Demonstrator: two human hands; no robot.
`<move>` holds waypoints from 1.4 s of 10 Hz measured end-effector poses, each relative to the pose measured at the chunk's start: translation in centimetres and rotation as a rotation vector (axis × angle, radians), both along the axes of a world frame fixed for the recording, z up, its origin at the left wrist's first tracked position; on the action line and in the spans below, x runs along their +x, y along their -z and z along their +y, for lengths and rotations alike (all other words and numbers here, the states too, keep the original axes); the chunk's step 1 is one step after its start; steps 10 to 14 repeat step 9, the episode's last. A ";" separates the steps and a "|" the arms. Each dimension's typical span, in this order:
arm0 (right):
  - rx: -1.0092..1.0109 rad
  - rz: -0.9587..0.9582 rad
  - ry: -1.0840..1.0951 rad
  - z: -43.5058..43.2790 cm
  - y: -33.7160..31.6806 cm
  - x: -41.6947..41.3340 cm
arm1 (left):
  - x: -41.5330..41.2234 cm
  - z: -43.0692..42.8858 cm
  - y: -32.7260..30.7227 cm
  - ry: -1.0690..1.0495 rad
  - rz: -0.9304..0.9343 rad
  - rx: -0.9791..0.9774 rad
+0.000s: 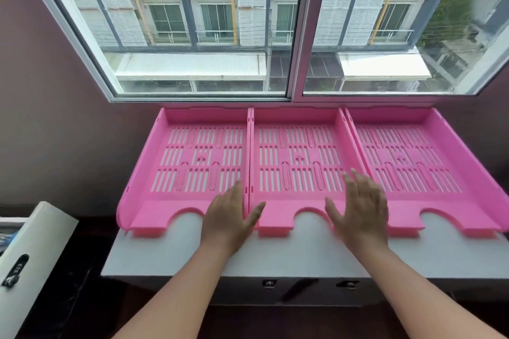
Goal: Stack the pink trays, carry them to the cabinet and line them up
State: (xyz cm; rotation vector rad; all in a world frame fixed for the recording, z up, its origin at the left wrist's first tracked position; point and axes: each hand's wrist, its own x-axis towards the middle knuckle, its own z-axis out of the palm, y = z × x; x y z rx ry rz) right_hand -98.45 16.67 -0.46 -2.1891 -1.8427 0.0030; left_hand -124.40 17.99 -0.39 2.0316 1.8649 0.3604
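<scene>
Three pink slotted trays lie side by side on the white cabinet top point(289, 256) under the window: the left tray point(154, 173), the middle tray point(300, 118) and the right tray point(446, 201). Their side walls touch. My left hand point(230, 217) rests flat over the seam between the left and middle trays, fingers together and thumb spread. Fingers apart, my right hand point(358, 209) hovers or rests over the front right part of the middle tray. Neither hand grips anything.
A large sliding window point(296, 27) rises directly behind the trays. A white cabinet door with a black lock point(16, 272) stands open at the lower left. Dark floor lies between it and the cabinet. Two small latches point(268, 283) show on the cabinet front.
</scene>
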 end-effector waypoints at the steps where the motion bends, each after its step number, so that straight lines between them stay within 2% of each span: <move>1: -0.030 0.233 0.221 0.8 -0.9 2.5 | 1.3 -1.2 0.5 -0.115 -0.048 0.047; 2: -0.117 0.545 0.293 1.3 -1.0 3.1 | 2.0 -1.3 0.8 -0.164 -0.060 0.028; 5: -0.095 0.626 0.238 1.4 -0.2 4.6 | 2.1 -1.2 0.9 -0.219 -0.074 -0.028; 7: -0.141 0.682 0.131 1.0 -1.0 5.1 | 1.7 -1.8 0.4 -0.151 -0.037 -0.008; 8: -0.122 0.612 0.079 -0.7 -1.9 6.5 | 0.0 -3.4 1.2 -0.163 0.057 0.072; 9: -0.095 0.471 0.134 -3.2 -1.7 8.7 | -2.2 -5.1 2.1 -0.242 0.140 0.052; 14: -0.095 0.471 0.134 -3.2 -1.7 8.7 | -2.2 -5.1 2.1 -0.242 0.140 0.052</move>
